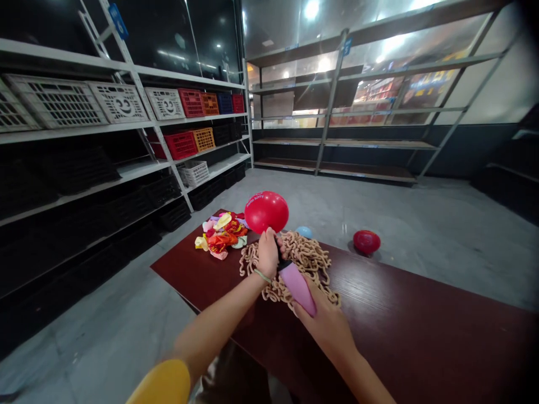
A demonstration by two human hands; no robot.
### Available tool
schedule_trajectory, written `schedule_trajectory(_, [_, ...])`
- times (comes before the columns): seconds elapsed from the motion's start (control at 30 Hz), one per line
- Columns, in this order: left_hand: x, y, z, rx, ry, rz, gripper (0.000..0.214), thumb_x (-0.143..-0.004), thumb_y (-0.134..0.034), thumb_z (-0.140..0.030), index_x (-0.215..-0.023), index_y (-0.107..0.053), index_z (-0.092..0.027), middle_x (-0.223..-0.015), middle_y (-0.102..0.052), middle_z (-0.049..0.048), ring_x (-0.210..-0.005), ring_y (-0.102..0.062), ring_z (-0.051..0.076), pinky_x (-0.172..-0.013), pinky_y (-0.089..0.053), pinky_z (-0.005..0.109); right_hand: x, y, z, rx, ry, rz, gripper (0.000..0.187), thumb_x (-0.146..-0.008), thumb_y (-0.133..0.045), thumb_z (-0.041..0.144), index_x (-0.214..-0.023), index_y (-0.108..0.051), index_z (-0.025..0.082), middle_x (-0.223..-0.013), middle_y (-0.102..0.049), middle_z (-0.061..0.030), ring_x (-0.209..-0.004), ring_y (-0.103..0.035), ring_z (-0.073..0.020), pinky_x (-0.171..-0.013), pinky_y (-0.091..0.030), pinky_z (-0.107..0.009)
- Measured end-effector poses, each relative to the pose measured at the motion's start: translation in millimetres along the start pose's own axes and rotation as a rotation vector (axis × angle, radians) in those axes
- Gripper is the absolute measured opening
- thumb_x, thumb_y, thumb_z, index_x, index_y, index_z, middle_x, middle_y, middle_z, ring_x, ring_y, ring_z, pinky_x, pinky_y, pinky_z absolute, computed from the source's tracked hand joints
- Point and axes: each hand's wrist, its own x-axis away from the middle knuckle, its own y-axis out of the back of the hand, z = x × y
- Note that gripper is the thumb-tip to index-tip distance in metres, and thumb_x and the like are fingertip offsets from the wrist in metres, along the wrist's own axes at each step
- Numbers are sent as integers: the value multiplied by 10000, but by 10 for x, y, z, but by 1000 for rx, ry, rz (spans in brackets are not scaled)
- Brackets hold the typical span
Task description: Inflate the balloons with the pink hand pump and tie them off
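A red balloon (pixel 266 212), swollen and printed with small lettering, stands above the far side of the table. My left hand (pixel 268 255) is closed round the balloon's neck at the dark front end of a pump; the nozzle itself is hidden by the fingers. The pink body of the balloon pump (pixel 298 289) slants down toward me. My right hand (pixel 326 322) wraps round its lower end. Beneath both hands spreads a pile of beige, curly cords (pixel 309 255). To the left lie several limp, uninflated balloons (pixel 223 237) in mixed colours.
The dark red-brown table (pixel 400 320) extends to the right. Past its far edge, a red balloon (pixel 366 242) rests on the grey floor, and a light-blue balloon (pixel 304 232) shows partly. Metal shelving (pixel 138 92) with plastic crates (pixel 192 102) stands left; more shelves (pixel 332 101) stand behind.
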Motion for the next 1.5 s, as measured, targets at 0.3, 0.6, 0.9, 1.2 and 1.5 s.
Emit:
schedule_trajectory(0.3, [-728,108,-682,-42,-70,-101,207,-916,-460,-365,-778,-421,-216,-546,-422,-66,-362,-391,71,-351,-275,170,16,38,52,27,118,-15,599,-923,-515,379,-1481,-364,221,-1358,-606,-112,-1191,-620,-275,-958,-523,-420])
schedule_trajectory(0.6, [-297,-4,-284,-14,-61,-41,272,-901,-505,-438,-767,-423,-216,-544,-442,-57,-371,-398,75,-343,-288,171,8,8,-12,133,8,-62,572,-877,-555,385,-1422,-455,241,-1276,-661,-89,-1092,-667,-285,-857,-560,-398])
schedule_trajectory(0.9, [-336,0,-326,-123,-32,16,257,-917,-466,-393,-740,-428,-211,-522,-448,-45,-356,-406,90,-337,-301,188,5,6,29,74,95,-72,602,-908,-541,389,-1464,-394,210,-1337,-623,-101,-1162,-635,-271,-952,-520,-400])
schedule_trajectory(1.2, [-716,-4,-714,-70,-116,-109,206,-914,-445,-378,-785,-408,-222,-546,-425,-69,-357,-404,76,-348,-289,165,3,59,0,138,112,-94,593,-901,-554,390,-1456,-419,231,-1266,-668,-86,-1064,-682,-270,-854,-565,-387])
schedule_trajectory(1.5, [-52,-81,-109,-98,-36,74,239,-923,-445,-399,-776,-403,-215,-537,-453,-53,-377,-413,85,-358,-314,181,-14,66,19,107,-4,-47,605,-895,-564,382,-1462,-401,251,-1302,-647,-81,-1124,-655,-266,-893,-543,-380])
